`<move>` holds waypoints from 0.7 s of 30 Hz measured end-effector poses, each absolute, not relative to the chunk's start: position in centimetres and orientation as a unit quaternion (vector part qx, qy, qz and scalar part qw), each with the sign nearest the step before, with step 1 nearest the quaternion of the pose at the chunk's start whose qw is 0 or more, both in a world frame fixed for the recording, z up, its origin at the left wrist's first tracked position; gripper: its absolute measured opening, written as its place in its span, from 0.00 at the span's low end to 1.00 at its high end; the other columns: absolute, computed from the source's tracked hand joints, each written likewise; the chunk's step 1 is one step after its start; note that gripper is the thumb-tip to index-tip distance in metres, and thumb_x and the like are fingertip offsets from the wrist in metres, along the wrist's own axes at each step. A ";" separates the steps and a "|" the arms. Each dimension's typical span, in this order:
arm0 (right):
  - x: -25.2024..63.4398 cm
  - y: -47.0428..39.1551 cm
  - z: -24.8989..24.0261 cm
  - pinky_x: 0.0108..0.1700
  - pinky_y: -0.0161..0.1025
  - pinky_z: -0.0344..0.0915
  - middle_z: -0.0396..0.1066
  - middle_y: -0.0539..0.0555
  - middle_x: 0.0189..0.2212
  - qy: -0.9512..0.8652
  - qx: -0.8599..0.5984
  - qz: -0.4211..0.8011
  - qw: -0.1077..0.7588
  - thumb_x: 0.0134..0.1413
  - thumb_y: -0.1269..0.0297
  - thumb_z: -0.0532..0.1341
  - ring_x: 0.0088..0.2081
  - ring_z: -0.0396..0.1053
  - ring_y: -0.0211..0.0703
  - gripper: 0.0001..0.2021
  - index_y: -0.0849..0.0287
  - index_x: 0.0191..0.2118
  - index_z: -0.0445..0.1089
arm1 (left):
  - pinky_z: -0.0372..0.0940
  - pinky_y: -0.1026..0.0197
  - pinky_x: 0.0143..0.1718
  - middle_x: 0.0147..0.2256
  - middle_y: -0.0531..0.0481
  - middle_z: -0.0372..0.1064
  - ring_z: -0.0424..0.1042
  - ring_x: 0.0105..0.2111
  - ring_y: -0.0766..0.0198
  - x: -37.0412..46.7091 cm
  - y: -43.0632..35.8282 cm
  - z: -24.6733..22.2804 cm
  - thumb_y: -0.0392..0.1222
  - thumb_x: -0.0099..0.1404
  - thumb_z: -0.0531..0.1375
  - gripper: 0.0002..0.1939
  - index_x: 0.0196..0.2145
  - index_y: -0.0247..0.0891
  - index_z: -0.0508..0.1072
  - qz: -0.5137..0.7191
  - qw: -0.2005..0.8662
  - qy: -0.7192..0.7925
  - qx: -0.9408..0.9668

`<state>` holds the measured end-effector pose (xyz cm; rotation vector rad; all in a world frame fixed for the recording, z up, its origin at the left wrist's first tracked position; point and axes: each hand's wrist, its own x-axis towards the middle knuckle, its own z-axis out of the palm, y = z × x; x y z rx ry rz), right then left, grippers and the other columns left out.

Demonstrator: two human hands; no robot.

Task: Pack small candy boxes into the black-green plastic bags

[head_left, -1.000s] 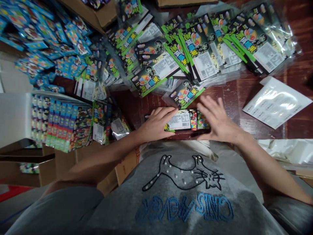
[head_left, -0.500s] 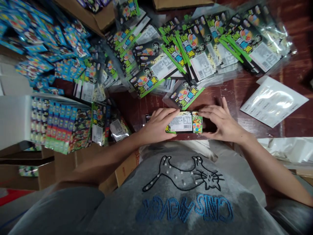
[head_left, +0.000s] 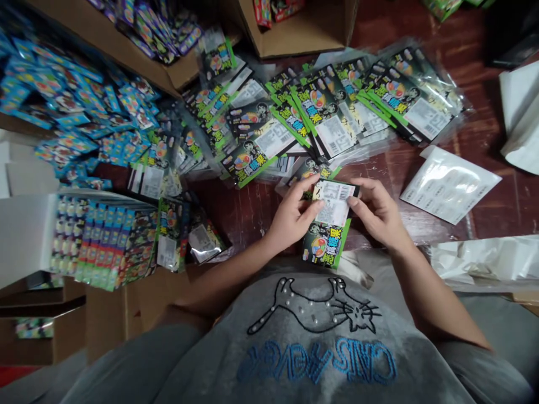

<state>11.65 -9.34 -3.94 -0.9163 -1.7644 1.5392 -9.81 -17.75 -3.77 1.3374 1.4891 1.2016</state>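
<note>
Between my two hands is a black and green candy packet [head_left: 325,247], its printed lower end pointing at my shirt. A white label with a barcode covers its upper part. My left hand [head_left: 295,213] pinches the packet's left edge, the thumb lying on the label. At the other edge, my right hand [head_left: 377,216] grips near the upper right corner with thumb and fingers. Just beyond the held packet, a similar packet [head_left: 310,166] lies on the table, partly hidden by my left hand.
Many black and green packets in clear sleeves [head_left: 324,106] spread across the far side. Blue packets [head_left: 63,95] heap at the left, above a white box of upright packs [head_left: 101,235]. A sticker sheet [head_left: 450,182] lies right. Cardboard boxes [head_left: 301,42] stand behind.
The packet has turned from lying sideways on the table to pointing toward my body, held up by both hands. My right hand has closed on its edge. The view has tilted up.
</note>
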 end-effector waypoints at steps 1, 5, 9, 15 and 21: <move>11.7 -9.3 -4.0 0.40 0.41 0.76 0.73 0.49 0.39 -0.668 -0.350 0.586 0.298 0.71 0.53 0.64 0.37 0.73 0.41 0.20 0.45 0.64 0.67 | 0.80 0.54 0.47 0.59 0.41 0.69 0.76 0.55 0.53 -10.0 -17.6 -4.1 0.47 0.76 0.61 0.31 0.71 0.50 0.57 0.485 0.405 0.582 0.512; 11.3 -9.5 -4.6 0.44 0.44 0.79 0.76 0.52 0.47 -0.651 -0.367 0.587 0.311 0.71 0.53 0.64 0.44 0.77 0.44 0.26 0.45 0.68 0.60 | 0.79 0.58 0.41 0.53 0.43 0.72 0.78 0.49 0.56 -10.7 -17.2 -4.4 0.47 0.73 0.64 0.35 0.71 0.48 0.53 0.479 0.424 0.607 0.473; 11.0 -10.2 -5.2 0.45 0.42 0.80 0.78 0.54 0.50 -0.601 -0.403 0.593 0.353 0.67 0.51 0.67 0.48 0.79 0.45 0.23 0.47 0.62 0.63 | 0.77 0.57 0.45 0.55 0.42 0.72 0.75 0.52 0.55 -11.9 -16.4 -3.9 0.48 0.71 0.64 0.28 0.66 0.45 0.64 0.431 0.467 0.586 0.503; 11.5 -9.8 -4.9 0.57 0.49 0.78 0.80 0.55 0.51 -0.630 -0.403 0.561 0.354 0.67 0.55 0.68 0.54 0.79 0.47 0.09 0.51 0.46 0.74 | 0.72 0.48 0.60 0.53 0.43 0.77 0.76 0.56 0.55 -12.6 -14.8 -3.5 0.48 0.75 0.61 0.10 0.47 0.41 0.76 0.415 0.460 0.582 0.527; 11.9 -8.7 -3.9 0.57 0.48 0.78 0.83 0.52 0.48 -0.616 -0.400 0.573 0.364 0.65 0.58 0.70 0.50 0.81 0.44 0.13 0.48 0.53 0.78 | 0.74 0.52 0.55 0.47 0.45 0.83 0.81 0.49 0.59 -11.6 -13.6 -2.1 0.45 0.73 0.63 0.10 0.49 0.40 0.77 0.429 0.479 0.588 0.491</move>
